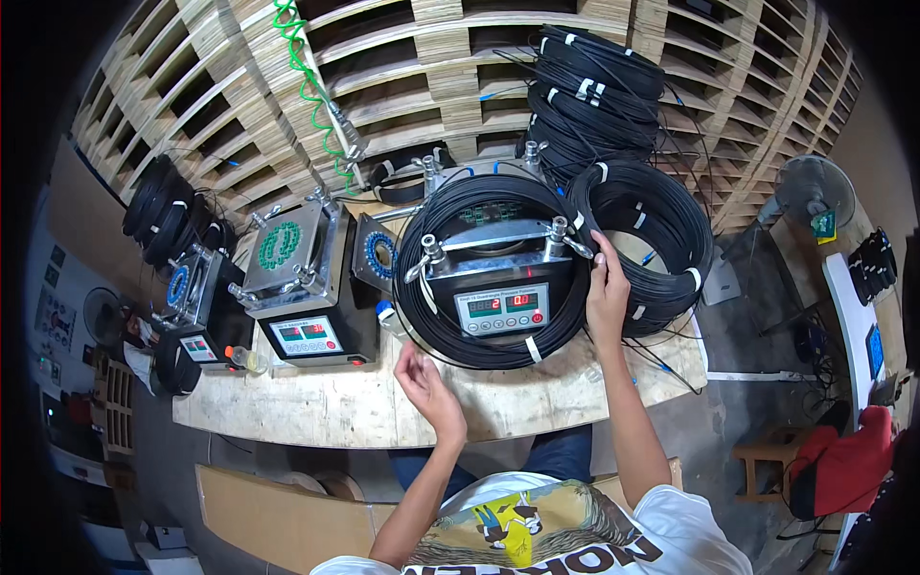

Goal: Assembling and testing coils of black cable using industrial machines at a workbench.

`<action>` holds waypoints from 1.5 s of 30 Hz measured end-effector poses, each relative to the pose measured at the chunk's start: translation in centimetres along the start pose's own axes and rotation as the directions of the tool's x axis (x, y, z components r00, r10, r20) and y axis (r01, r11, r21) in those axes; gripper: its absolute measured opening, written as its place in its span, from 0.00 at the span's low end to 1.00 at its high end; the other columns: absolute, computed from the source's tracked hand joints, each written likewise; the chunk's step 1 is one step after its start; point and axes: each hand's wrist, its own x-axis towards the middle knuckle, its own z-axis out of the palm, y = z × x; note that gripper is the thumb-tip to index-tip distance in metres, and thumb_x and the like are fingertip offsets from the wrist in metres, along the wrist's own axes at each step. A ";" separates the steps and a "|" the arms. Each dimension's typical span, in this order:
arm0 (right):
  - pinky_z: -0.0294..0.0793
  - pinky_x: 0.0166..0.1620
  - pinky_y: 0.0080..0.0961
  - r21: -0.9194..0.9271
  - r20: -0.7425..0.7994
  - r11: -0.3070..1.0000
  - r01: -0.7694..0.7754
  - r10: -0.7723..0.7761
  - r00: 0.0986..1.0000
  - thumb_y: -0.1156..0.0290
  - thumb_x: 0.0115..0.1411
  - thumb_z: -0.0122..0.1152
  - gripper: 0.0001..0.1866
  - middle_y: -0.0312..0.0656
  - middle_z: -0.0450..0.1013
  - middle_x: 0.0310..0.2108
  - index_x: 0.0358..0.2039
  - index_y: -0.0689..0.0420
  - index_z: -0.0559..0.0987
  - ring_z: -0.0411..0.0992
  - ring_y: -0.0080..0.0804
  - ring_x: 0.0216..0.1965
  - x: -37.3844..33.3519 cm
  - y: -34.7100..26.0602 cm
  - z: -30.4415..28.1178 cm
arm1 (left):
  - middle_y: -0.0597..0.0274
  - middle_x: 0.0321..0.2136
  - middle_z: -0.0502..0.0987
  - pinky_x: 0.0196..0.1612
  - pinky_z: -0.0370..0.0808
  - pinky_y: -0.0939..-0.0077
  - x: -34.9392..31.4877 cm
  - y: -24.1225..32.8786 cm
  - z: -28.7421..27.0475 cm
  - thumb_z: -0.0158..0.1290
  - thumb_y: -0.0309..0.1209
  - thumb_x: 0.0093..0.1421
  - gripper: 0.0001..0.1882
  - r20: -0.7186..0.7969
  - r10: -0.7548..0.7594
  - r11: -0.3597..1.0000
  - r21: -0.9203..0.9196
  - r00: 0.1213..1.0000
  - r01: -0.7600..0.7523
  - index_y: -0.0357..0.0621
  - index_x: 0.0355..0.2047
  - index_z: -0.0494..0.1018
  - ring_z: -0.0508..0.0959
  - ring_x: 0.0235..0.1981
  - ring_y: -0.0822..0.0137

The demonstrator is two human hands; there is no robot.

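Black cable coil (470,351) between grips, around display machine (503,309). Right grip (608,299) at coil's right edge, fingers extended; left grip (431,393) half-curled beside lower-left edge. Cannot tell whether either grasps.

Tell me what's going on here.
A person's right hand is at the right side of a black cable coil, which rings the lit panel of a machine; any grip is unclear. The left hand, loosely open, is near the coil's lower left edge. Similar machines stand to the left, more coils to the right.
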 end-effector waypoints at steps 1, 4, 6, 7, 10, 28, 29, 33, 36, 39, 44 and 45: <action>0.71 0.44 0.25 0.022 0.044 0.996 -0.091 0.090 0.995 0.73 0.73 0.44 0.19 0.50 0.78 0.50 0.60 0.63 0.73 0.74 0.28 0.37 0.0 -0.8 0.0 | 0.48 0.63 0.64 0.66 0.62 0.66 -1.0 -1.0 -0.8 0.47 0.28 0.72 0.20 -0.002 0.001 1.000 0.001 1.000 -0.001 0.36 0.60 0.61 0.68 0.62 0.60; 0.72 0.49 0.26 0.054 0.075 0.986 -0.158 0.154 0.985 0.72 0.73 0.44 0.19 0.51 0.78 0.52 0.60 0.64 0.73 0.77 0.32 0.44 -0.1 -1.0 0.1 | 0.55 0.55 0.69 0.56 0.69 0.73 -3.6 -4.7 -1.9 0.50 0.35 0.72 0.22 0.080 -0.372 0.914 -0.143 0.925 0.380 0.39 0.61 0.61 0.72 0.51 0.68; 0.71 0.51 0.26 0.064 0.059 0.989 -0.135 0.132 0.990 0.72 0.73 0.44 0.19 0.51 0.77 0.53 0.60 0.64 0.73 0.77 0.33 0.46 -0.1 -0.4 0.2 | 0.58 0.54 0.70 0.55 0.70 0.75 -4.0 -4.0 -0.7 0.49 0.38 0.72 0.23 0.128 -0.504 0.819 -0.243 0.854 0.520 0.41 0.62 0.61 0.72 0.51 0.69; 0.71 0.50 0.26 0.050 0.030 0.996 -0.079 0.077 0.997 0.73 0.73 0.44 0.19 0.51 0.78 0.52 0.60 0.64 0.73 0.77 0.32 0.45 0.0 -0.2 0.3 | 0.62 0.54 0.71 0.53 0.70 0.77 -3.9 -3.4 -0.2 0.48 0.41 0.73 0.24 0.187 -0.617 0.694 -0.329 0.764 0.641 0.42 0.63 0.60 0.72 0.51 0.70; 0.71 0.49 0.25 0.050 0.038 0.994 -0.102 0.100 0.994 0.73 0.72 0.44 0.19 0.50 0.78 0.52 0.60 0.63 0.73 0.76 0.31 0.43 -0.2 -0.7 0.2 | 0.68 0.54 0.72 0.56 0.67 0.72 -2.5 -3.6 -0.3 0.44 0.49 0.74 0.25 0.263 -0.585 0.687 -0.342 0.767 0.641 0.48 0.62 0.63 0.71 0.52 0.72; 0.68 0.59 0.31 0.041 0.062 0.991 -0.129 0.126 0.990 0.72 0.73 0.40 0.19 0.54 0.75 0.56 0.59 0.65 0.73 0.74 0.45 0.56 -0.2 -0.4 0.0 | 0.43 0.66 0.65 0.70 0.54 0.70 10.1 2.9 2.7 0.37 0.47 0.76 0.33 0.244 0.075 0.967 0.219 0.967 -0.131 0.28 0.67 0.59 0.62 0.69 0.58; 0.68 0.59 0.32 0.043 0.056 0.991 -0.124 0.121 0.991 0.72 0.74 0.40 0.20 0.54 0.74 0.56 0.59 0.64 0.72 0.74 0.46 0.57 -0.2 -0.4 0.1 | 0.43 0.66 0.65 0.70 0.54 0.70 11.2 3.1 2.9 0.37 0.47 0.76 0.33 0.241 0.078 0.967 0.219 0.967 -0.132 0.28 0.67 0.59 0.62 0.69 0.58; 0.68 0.59 0.30 0.057 0.045 0.997 -0.056 0.053 0.998 0.71 0.74 0.40 0.20 0.53 0.74 0.56 0.59 0.65 0.72 0.74 0.42 0.57 0.2 -0.5 0.1 | 0.43 0.62 0.70 0.68 0.57 0.70 15.0 4.0 3.0 0.36 0.48 0.76 0.32 0.366 0.068 0.973 0.181 0.928 -0.143 0.29 0.65 0.64 0.67 0.65 0.57; 0.68 0.59 0.29 0.059 0.171 0.982 -0.178 0.166 0.971 0.70 0.74 0.40 0.20 0.52 0.75 0.55 0.61 0.64 0.71 0.74 0.39 0.57 1.6 -1.1 -0.2 | 0.47 0.58 0.74 0.66 0.59 0.72 17.4 5.2 3.6 0.33 0.49 0.77 0.33 0.495 0.006 0.979 0.175 0.869 -0.106 0.31 0.63 0.67 0.71 0.61 0.62; 0.68 0.59 0.28 0.216 0.121 0.973 -0.084 0.058 0.991 0.68 0.75 0.42 0.20 0.50 0.77 0.52 0.60 0.64 0.72 0.74 0.35 0.55 4.1 -0.3 0.5 | 0.48 0.59 0.73 0.67 0.59 0.72 18.8 6.1 4.6 0.32 0.50 0.77 0.33 0.585 -0.065 0.993 0.118 0.809 -0.005 0.31 0.63 0.67 0.71 0.61 0.62; 0.67 0.59 0.23 0.290 0.440 0.935 -0.205 0.059 0.896 0.64 0.74 0.49 0.19 0.43 0.78 0.51 0.56 0.64 0.78 0.73 0.26 0.52 9.4 0.1 1.3 | 0.51 0.59 0.74 0.66 0.60 0.73 19.3 6.9 6.0 0.34 0.51 0.76 0.32 0.619 -0.065 0.988 0.149 0.783 -0.036 0.36 0.63 0.69 0.72 0.61 0.62; 0.66 0.59 0.22 0.285 0.505 0.924 -0.257 0.083 0.859 0.63 0.73 0.51 0.20 0.41 0.78 0.51 0.55 0.64 0.78 0.72 0.25 0.52 9.8 -0.2 1.6 | 0.51 0.59 0.74 0.66 0.60 0.73 19.2 6.9 6.1 0.34 0.51 0.76 0.32 0.617 -0.063 0.988 0.149 0.785 -0.038 0.36 0.63 0.69 0.72 0.61 0.62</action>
